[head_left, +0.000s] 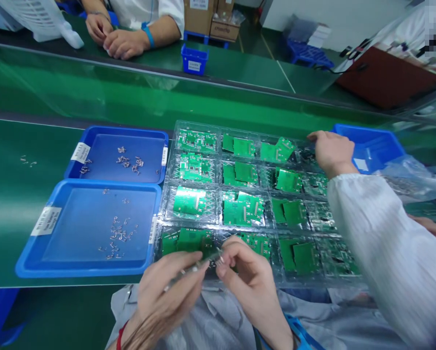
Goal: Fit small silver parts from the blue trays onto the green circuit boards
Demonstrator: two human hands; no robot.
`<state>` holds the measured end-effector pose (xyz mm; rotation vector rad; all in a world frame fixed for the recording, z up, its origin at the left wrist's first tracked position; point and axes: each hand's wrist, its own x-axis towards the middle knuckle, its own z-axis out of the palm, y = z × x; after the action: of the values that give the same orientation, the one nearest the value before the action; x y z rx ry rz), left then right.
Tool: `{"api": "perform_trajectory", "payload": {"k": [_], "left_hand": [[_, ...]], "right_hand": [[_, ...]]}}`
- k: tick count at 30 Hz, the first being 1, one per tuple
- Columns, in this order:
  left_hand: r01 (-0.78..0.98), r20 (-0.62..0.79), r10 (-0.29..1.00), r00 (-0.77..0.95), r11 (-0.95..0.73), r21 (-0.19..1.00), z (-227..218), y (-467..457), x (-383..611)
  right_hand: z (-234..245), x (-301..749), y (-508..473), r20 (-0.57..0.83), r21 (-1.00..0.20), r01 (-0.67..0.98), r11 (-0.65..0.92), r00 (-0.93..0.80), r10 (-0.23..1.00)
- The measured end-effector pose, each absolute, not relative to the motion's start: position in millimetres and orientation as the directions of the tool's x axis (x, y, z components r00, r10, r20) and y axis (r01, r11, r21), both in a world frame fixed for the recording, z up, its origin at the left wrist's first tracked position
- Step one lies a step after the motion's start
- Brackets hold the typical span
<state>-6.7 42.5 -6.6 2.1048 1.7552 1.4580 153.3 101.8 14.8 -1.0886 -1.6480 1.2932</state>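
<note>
My left hand [168, 284] grips a thin circuit board [189, 270], seen almost edge-on and tilted up to the right. At the board's right end, my right hand [252, 279] pinches a small shiny metal part [219, 257], partly hidden by the fingertips. Both hands are over the near edge of a clear compartment tray [218, 194]. Green circuit boards [189, 200] lie in its compartments, several of them overlapping. To the left, a blue tray [81, 228] holds scattered small metal pieces [120, 233]. Behind it, another blue tray [106, 150] has small clumps of similar pieces.
From the right, a co-worker's hand [332, 150] reaches over the clear tray. Beyond it are a blue bin [374, 141] and a plastic bag [414, 177]. A raised ledge crosses behind, bearing a small blue box [195, 59] and another person's hands [121, 41].
</note>
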Motion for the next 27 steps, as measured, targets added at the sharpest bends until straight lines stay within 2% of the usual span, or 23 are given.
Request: {"api": "perform_trajectory", "payload": {"k": [3, 6, 11, 15, 23, 27], "left_hand": [[0.652, 0.486, 0.822, -0.296, -0.198, 0.732, -3.1, 40.2, 3.8], [0.572, 0.401, 0.823, -0.403, -0.116, 0.812, -0.3, 38.8, 9.5], [0.632, 0.495, 0.752, -0.435, -0.136, 0.763, -5.2, 37.2, 12.9], [0.636, 0.481, 0.724, -0.495, -0.075, 0.768, -11.2, 33.7, 17.0], [0.597, 0.329, 0.83, -0.451, 0.006, 0.803, -14.6, 25.9, 19.6], [0.592, 0.355, 0.848, -0.394, -0.061, 0.803, -12.4, 28.4, 17.5]], "right_hand": [[19.8, 154.1, 99.9, 0.222, -0.945, 0.203, 0.257, -0.182, 0.958], [23.8, 151.6, 99.8, 0.331, -0.881, 0.32, 0.349, -0.111, 0.937], [30.0, 142.7, 105.2, 0.394, -0.805, 0.42, 0.42, -0.152, 0.907], [34.0, 139.1, 108.5, 0.414, -0.765, 0.483, 0.426, -0.138, 0.9], [32.5, 139.8, 112.3, 0.393, -0.756, 0.513, 0.407, -0.143, 0.908], [32.1, 141.0, 112.4, 0.393, -0.712, 0.572, 0.408, -0.157, 0.906]]}}
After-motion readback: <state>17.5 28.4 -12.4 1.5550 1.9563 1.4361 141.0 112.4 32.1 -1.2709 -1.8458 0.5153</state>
